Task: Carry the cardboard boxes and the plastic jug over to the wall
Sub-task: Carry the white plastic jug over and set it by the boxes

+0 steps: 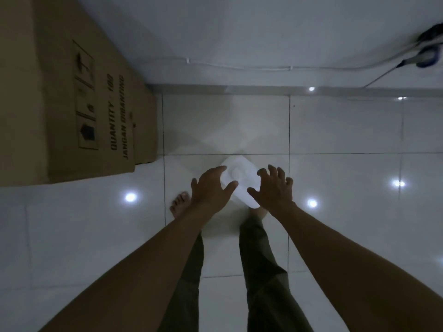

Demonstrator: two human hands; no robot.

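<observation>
A white plastic jug [241, 174] stands on the tiled floor right in front of my feet, its cap facing up. My left hand [211, 190] hovers over the jug's left side with fingers spread. My right hand [273, 186] hovers over its right side, fingers spread and slightly bent. Neither hand grips anything; whether they touch the jug I cannot tell. A tall brown cardboard box [72, 92] with printed text stands at the left, against the white wall [239, 32].
The wall's base [227, 88] runs across just beyond the jug. A cable [239, 67] is clipped along the wall, leading to a dark and blue object [429, 58] at the upper right. Glossy white tiles [347, 130] reflect ceiling lights.
</observation>
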